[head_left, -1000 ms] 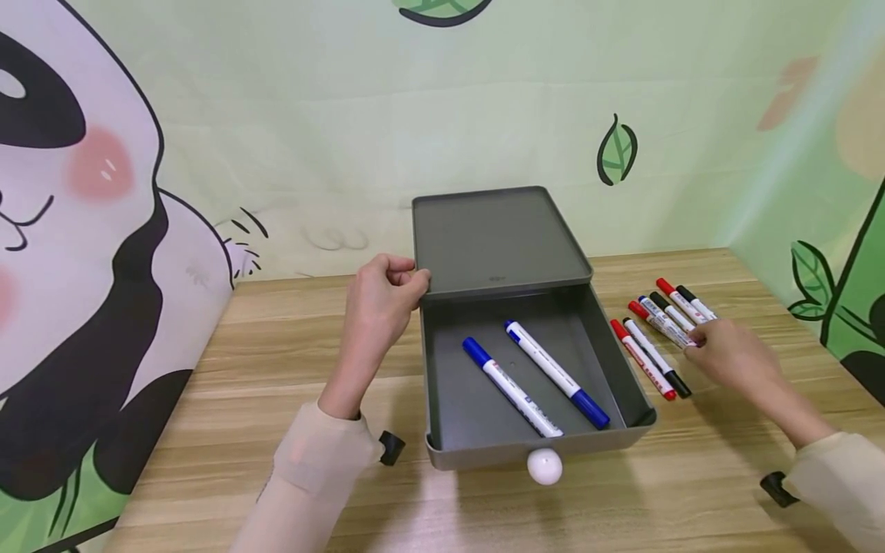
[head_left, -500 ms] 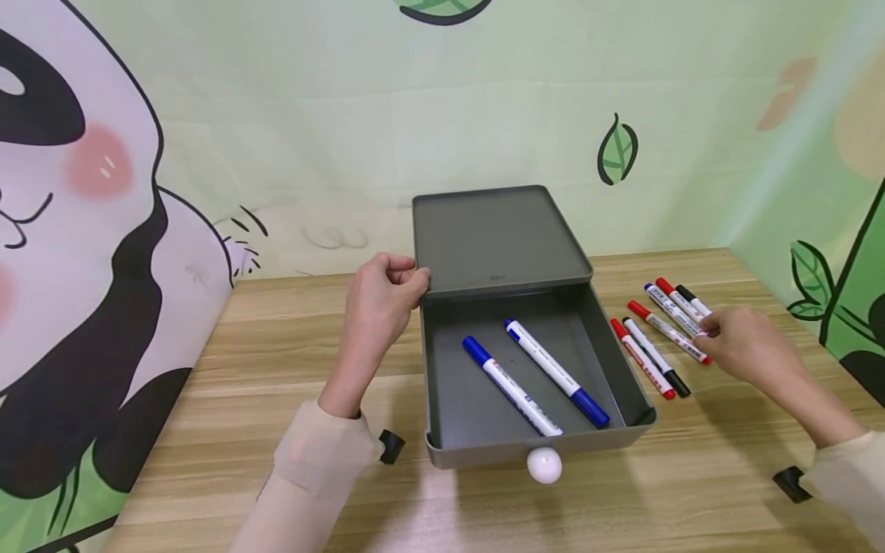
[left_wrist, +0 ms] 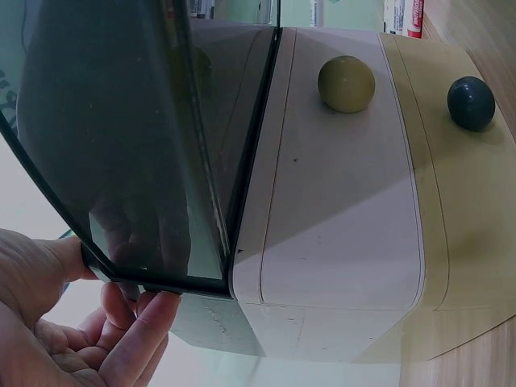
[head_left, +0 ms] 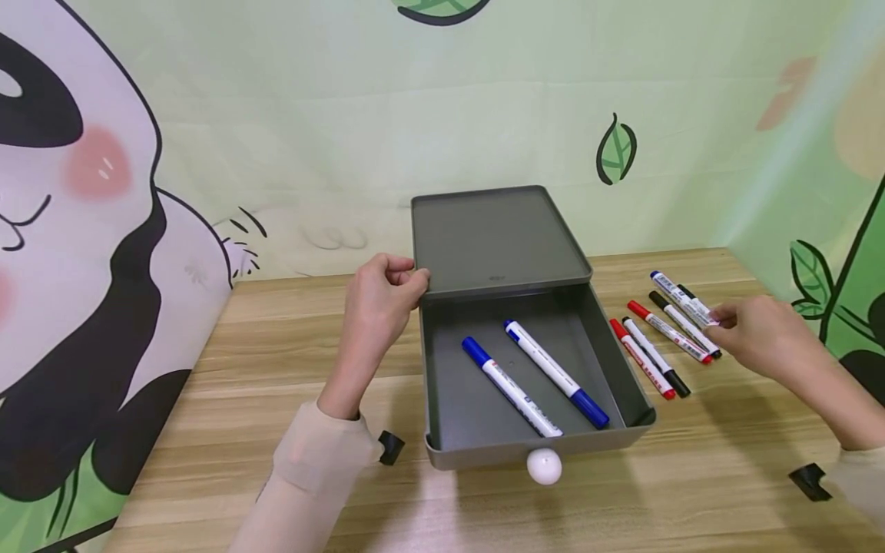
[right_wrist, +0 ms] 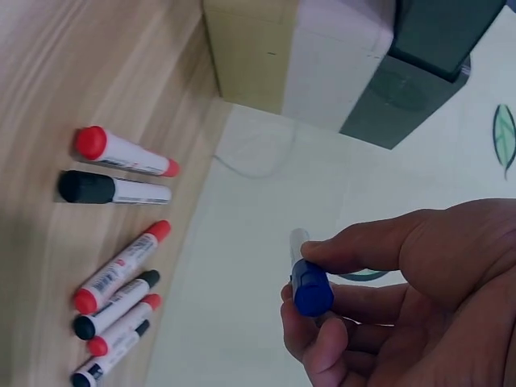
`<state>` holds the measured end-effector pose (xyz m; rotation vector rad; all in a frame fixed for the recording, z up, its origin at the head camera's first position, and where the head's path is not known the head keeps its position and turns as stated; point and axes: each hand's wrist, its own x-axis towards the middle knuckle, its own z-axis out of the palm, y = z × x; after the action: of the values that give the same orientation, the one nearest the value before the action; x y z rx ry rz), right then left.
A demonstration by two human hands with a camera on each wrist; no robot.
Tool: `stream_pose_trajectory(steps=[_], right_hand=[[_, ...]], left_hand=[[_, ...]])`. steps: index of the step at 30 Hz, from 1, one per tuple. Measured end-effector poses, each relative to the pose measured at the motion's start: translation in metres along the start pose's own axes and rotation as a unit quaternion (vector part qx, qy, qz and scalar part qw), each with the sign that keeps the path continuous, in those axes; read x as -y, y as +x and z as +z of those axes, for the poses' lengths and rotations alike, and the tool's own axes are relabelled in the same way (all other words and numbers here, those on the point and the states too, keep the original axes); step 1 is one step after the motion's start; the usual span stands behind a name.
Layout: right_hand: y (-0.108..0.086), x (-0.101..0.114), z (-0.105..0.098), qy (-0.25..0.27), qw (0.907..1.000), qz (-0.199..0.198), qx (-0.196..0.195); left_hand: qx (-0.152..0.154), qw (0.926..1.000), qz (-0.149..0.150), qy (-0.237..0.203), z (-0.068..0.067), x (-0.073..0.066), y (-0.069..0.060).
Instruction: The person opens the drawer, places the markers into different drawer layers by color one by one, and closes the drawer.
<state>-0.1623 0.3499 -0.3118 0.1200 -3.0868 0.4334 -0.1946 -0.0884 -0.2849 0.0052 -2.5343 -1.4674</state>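
Observation:
A grey drawer unit [head_left: 498, 238] stands mid-table in the head view, with its top drawer [head_left: 477, 455] pulled out. Two blue-capped markers [head_left: 522, 396] lie in that drawer. My left hand [head_left: 383, 303] pinches the front left edge of the unit's top; the left wrist view shows thumb and fingers around this dark edge. At the right, my right hand [head_left: 767, 334] pinches a white marker with blue ends [head_left: 681, 296] between thumb and fingers. The right wrist view has this blue-capped marker [right_wrist: 313, 290] held off the table, its blue cap towards the camera.
Several red and black markers [right_wrist: 121, 274] lie loosely side by side on the wooden table [head_left: 276, 346], right of the drawer. A white knob [head_left: 545, 466] juts from the drawer front. Below are a white drawer [left_wrist: 347, 201] and a yellow drawer [left_wrist: 463, 218]. A printed backdrop [head_left: 311, 153] rises behind.
My right hand has drawn the blue-capped marker out from among the others and lifted it, moving right and slightly away. The left hand and the drawer have stayed put.

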Motion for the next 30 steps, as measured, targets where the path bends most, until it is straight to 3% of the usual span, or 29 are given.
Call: stream_pose_trajectory(steps=[12,30], right_hand=[[-0.01,0.013,-0.017,-0.006,0.9998,0.016,0.01],[-0.018,0.026,-0.037,-0.015,0.9998,0.007,-0.013]], left_hand=[[0.005,0.9999,-0.009,0.001,0.0,0.0,0.0],[0.0,1.0,-0.002,-0.002,0.0,0.001,0.0]])
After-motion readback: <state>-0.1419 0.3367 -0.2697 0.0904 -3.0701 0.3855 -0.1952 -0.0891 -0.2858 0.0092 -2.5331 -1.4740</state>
